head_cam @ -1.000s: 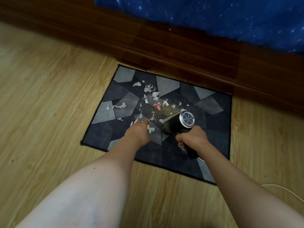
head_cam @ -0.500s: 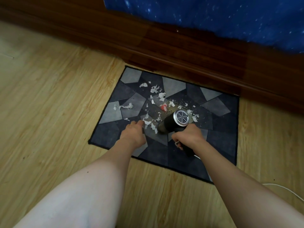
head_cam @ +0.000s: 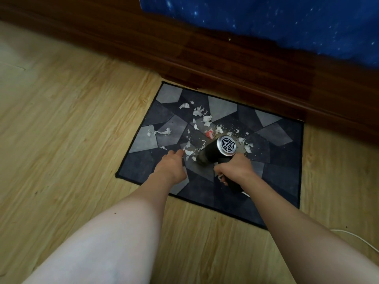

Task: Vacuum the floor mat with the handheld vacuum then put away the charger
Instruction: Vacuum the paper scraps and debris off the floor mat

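A grey and black patchwork floor mat [head_cam: 276, 173] lies on the wooden floor against a dark wood base. White paper scraps [head_cam: 200, 111], a red scrap [head_cam: 209, 133] and fine crumbs are scattered over its middle. My right hand [head_cam: 235, 170] grips the handle of a black handheld vacuum [head_cam: 213, 153], whose silver rear grille faces me and whose nozzle points down-left onto the mat. My left hand [head_cam: 171, 167] rests on the mat just left of the nozzle, fingers curled among scraps. A white cable [head_cam: 356, 237] trails from the handle across the floor at right.
A dark wooden bed base [head_cam: 225, 58] runs along the far side of the mat, with blue star-patterned fabric [head_cam: 266, 21] hanging over it. Light wooden flooring [head_cam: 61, 130] surrounds the mat to the left and front.
The vacuum's nozzle has shifted left and nearer to me across the mat, closer to my left hand. The view has drifted, so the mat sits further right in frame.
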`<state>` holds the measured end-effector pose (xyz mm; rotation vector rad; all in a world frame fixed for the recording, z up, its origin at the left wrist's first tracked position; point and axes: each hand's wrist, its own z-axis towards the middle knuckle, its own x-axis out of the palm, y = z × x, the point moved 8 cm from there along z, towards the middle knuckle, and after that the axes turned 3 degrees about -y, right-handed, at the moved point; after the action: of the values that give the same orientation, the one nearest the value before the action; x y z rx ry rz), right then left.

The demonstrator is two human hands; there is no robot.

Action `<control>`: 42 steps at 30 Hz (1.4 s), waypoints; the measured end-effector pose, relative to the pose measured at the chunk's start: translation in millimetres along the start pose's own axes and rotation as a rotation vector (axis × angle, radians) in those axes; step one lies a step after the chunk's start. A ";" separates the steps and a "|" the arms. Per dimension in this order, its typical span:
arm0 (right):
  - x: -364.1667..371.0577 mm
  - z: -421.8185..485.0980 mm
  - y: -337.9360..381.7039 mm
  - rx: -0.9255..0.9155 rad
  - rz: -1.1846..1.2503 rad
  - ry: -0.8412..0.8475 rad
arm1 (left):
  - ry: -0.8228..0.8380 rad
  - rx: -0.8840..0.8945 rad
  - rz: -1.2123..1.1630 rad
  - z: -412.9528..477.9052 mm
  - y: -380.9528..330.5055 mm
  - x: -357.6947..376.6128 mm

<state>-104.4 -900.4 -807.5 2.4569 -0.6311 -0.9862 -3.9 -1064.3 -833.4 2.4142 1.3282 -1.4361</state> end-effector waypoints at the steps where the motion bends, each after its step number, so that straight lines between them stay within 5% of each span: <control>1: 0.5 0.1 0.3 0.001 -0.001 -0.003 | 0.002 0.003 -0.002 0.0 0.0 0.0; 42: 36.6 4.5 37.6 -0.047 -0.029 0.057 | 0.006 -0.084 -0.031 6.1 34.2 -6.2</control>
<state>-93.5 -951.9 -810.0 2.4500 -0.5489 -0.9277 13.7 -1092.5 -845.0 2.3576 1.4035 -1.3529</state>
